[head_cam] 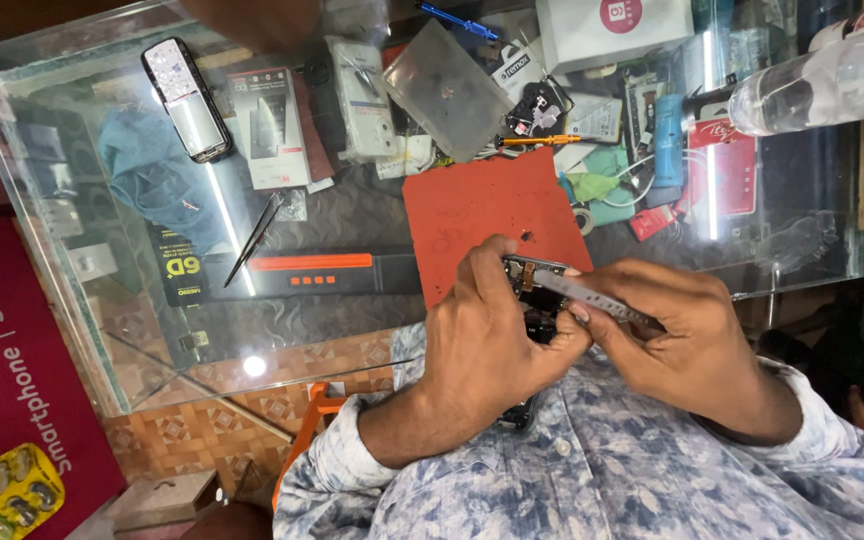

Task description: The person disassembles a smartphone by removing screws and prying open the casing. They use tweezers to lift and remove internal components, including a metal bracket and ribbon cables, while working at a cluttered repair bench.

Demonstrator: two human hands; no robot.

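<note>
Over the near edge of the glass counter (72, 300), just in front of the person's chest, both hands close around an opened phone (535, 292) with its insides showing. The left hand (482, 335) wraps it from the side, thumb and fingers curled round the body, most likely to keep it steady and lifted toward the eyes. The right hand (677, 335) pinches a flat grey metal tool (602, 298) between thumb and forefinger, its tip resting on the exposed parts at the phone's upper end. Held low like that, the tool seems set to pry or lift rather than press down.

The phone's long axis runs away from the person, its far end over the near edge of the orange work mat (472, 210) and its near end down toward the shirt, much of it hidden by the left hand. The tool lies crosswise to it, slanting from the right hand up and leftward.

The mat sits in the middle of the counter, probably as the soft spot for open work. Black tweezers (255, 238) lie well to the left, apart from the hands. Farther left, another smartphone (186, 98) lies face up. A small orange-handled screwdriver (540, 141) rests beyond the mat among boxes and loose parts.
</note>
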